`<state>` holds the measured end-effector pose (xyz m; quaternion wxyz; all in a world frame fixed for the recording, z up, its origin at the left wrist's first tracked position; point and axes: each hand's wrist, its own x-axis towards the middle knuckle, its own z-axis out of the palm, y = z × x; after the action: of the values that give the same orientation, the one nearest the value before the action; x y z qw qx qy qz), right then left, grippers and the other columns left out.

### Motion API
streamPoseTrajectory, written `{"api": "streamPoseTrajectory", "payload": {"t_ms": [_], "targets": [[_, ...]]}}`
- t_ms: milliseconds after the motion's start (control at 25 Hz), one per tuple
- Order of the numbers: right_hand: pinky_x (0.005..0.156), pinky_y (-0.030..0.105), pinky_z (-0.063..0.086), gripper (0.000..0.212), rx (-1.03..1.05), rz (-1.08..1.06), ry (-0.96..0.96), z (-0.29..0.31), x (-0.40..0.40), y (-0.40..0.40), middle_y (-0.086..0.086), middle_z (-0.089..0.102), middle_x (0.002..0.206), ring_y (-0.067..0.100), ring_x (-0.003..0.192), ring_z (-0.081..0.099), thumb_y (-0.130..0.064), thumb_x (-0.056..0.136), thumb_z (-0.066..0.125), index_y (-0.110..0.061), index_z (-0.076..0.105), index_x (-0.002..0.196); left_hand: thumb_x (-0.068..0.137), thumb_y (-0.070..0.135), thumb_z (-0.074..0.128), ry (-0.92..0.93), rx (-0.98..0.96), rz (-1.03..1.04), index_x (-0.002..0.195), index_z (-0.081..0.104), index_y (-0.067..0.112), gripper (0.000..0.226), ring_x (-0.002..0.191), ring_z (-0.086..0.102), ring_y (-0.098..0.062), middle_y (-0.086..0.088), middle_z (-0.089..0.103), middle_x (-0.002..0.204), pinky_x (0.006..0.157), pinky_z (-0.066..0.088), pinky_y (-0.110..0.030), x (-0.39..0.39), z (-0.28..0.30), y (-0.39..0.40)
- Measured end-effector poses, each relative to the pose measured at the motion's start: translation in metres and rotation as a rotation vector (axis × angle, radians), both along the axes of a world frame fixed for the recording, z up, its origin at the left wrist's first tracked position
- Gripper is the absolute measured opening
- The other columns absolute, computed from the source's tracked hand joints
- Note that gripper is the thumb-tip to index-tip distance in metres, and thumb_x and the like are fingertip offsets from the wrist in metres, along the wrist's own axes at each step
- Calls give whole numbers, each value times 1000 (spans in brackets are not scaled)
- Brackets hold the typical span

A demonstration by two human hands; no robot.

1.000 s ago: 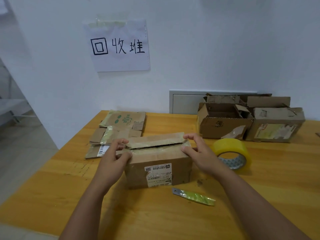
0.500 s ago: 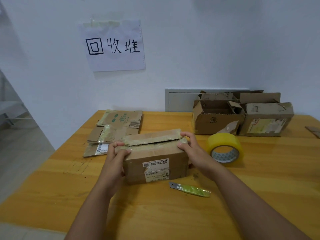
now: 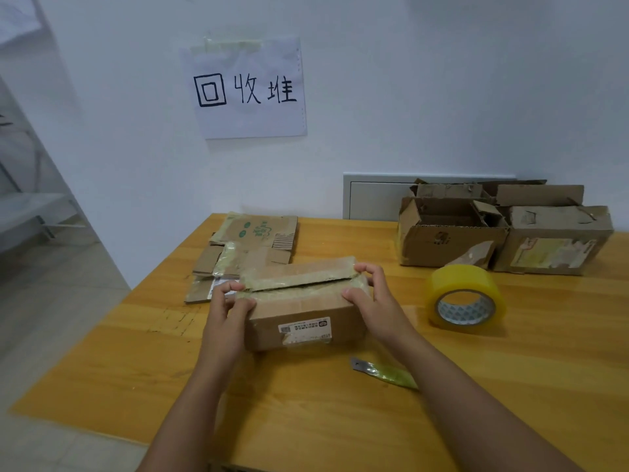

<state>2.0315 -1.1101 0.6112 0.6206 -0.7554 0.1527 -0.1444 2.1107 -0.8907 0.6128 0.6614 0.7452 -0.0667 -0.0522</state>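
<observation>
A small brown cardboard box (image 3: 306, 315) with a white shipping label stands on the wooden table (image 3: 340, 420) in front of me. Its far top flap (image 3: 299, 272), edged with old tape, is lifted a little. My left hand (image 3: 226, 315) grips the box's left end, fingers curled over the top edge. My right hand (image 3: 374, 301) grips the right end, thumb on the near flap and fingertips at the raised flap's corner.
A roll of yellow tape (image 3: 464, 298) stands right of the box. A green-handled cutter (image 3: 384, 372) lies near my right forearm. Flattened cardboard (image 3: 252, 247) is piled behind the box. Two opened boxes (image 3: 503, 233) sit back right. A paper sign (image 3: 246, 90) hangs on the wall.
Both hands stay on the box's ends with hardly any shift. The view has swung slightly.
</observation>
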Motion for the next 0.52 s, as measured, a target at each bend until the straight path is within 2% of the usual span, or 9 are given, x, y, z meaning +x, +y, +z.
{"api": "streamPoseTrajectory", "payload": {"t_ms": [120,280,360,440,520], "targets": [[70,29,45,37,-309,-25,24,-12,-9,-5,-12,48,120,12,98,55,-39,95,56,-41,35,125,90,40,54,-63,99,7,101,47,49,16,92,57,-20,7,58,108,68,45,-39,-9,-11,5],[78,37,49,36,-588,-31,159,-28,-14,-10,-3,58,120,19,100,55,-50,94,50,-40,36,126,96,27,55,-169,277,36,105,47,39,17,85,61,-14,10,62,101,58,47,-34,-17,-28,1],[88,38,47,41,-696,-39,209,-32,-13,-12,-3,53,131,19,114,50,-52,95,47,-36,37,132,96,28,55,-198,331,35,108,47,37,17,87,60,-13,8,62,103,58,47,-33,-17,-34,-2],[104,36,38,48,-855,-42,153,-32,-10,-14,-7,36,150,16,134,34,-50,97,45,-32,37,141,95,29,55,-298,453,56,113,50,35,20,105,56,-17,8,58,118,72,47,-34,-13,-36,0],[114,37,30,49,-970,37,87,-28,-6,-15,-11,25,158,13,144,21,-47,101,40,-35,35,148,96,26,57,-539,716,58,122,58,30,27,132,41,-21,6,48,142,99,43,-41,-7,-33,1]]}}
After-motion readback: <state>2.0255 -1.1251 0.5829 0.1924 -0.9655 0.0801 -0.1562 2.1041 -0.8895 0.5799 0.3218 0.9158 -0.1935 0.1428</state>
